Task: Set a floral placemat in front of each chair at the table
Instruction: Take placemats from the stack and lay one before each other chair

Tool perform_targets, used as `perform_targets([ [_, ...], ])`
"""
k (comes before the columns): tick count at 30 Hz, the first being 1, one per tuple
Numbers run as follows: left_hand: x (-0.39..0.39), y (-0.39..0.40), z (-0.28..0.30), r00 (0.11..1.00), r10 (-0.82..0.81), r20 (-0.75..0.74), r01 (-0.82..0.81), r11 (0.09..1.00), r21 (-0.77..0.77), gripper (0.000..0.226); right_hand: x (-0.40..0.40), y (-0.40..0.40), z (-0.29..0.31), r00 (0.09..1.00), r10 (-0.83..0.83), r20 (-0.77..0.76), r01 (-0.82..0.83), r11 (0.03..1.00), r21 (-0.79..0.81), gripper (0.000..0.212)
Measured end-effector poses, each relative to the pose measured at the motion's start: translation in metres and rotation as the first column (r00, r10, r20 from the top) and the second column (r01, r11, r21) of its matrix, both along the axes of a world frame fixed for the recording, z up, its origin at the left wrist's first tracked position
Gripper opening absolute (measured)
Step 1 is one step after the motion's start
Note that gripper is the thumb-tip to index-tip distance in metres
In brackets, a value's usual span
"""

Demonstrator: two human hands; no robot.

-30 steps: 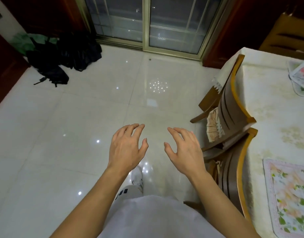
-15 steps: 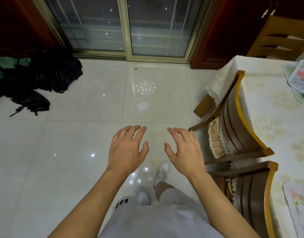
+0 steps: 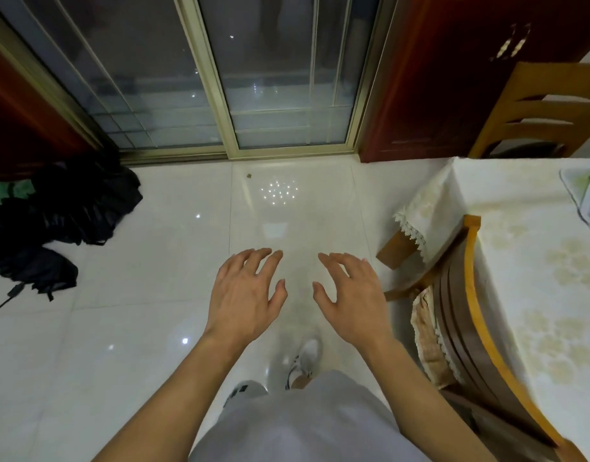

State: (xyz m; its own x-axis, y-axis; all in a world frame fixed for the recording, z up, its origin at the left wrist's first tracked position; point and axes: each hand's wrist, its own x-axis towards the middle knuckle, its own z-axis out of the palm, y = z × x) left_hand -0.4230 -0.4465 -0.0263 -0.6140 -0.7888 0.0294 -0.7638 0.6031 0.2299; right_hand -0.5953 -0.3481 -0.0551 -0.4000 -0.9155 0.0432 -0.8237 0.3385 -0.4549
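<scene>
My left hand (image 3: 245, 293) and my right hand (image 3: 352, 295) hover side by side over the white tiled floor, fingers spread, holding nothing. To their right stands the table (image 3: 533, 248) under a cream patterned cloth. A wooden chair (image 3: 467, 315) with a fringed cushion is pushed in at its near side, about a hand's width from my right hand. Another chair (image 3: 537, 111) stands at the table's far end. A stack of placemats (image 3: 587, 191) pokes in at the right edge, mostly cut off by the frame.
Sliding glass doors (image 3: 253, 88) close off the far side, with a dark red cabinet (image 3: 437, 78) beside them. Black bags (image 3: 63, 208) lie heaped on the floor at the left. My legs and a white shoe (image 3: 303, 361) show below my hands.
The view has moved forward along the table: the near chair and its floral placemat have left the frame, and the glass doors are closer. Both hands keep the same spread pose.
</scene>
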Motion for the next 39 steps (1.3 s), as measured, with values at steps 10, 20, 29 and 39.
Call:
perform_targets([
  [10,-0.127,-0.099,0.007,0.992,-0.124,0.015,0.124,0.992,-0.013,0.047,-0.109,-0.089,0.012,0.995,-0.096,-0.027,0.095,0.995,-0.010,0.050],
  [20,-0.226,-0.202,-0.007,0.966,-0.257,0.027,0.255,0.965,0.068,0.050,-0.193,-0.168,-0.002,0.969,-0.240,-0.054,0.240,0.971,-0.009,0.048],
  [29,-0.337,-0.350,-0.004,0.905,-0.426,-0.019,0.426,0.902,0.067,0.048,-0.285,-0.288,0.008,0.911,-0.405,-0.078,0.409,0.912,0.039,0.050],
  [39,-0.465,-0.432,0.001,0.746,-0.666,0.013,0.664,0.745,0.067,0.048,-0.359,-0.339,0.016,0.783,-0.619,-0.059,0.622,0.777,0.097,0.052],
])
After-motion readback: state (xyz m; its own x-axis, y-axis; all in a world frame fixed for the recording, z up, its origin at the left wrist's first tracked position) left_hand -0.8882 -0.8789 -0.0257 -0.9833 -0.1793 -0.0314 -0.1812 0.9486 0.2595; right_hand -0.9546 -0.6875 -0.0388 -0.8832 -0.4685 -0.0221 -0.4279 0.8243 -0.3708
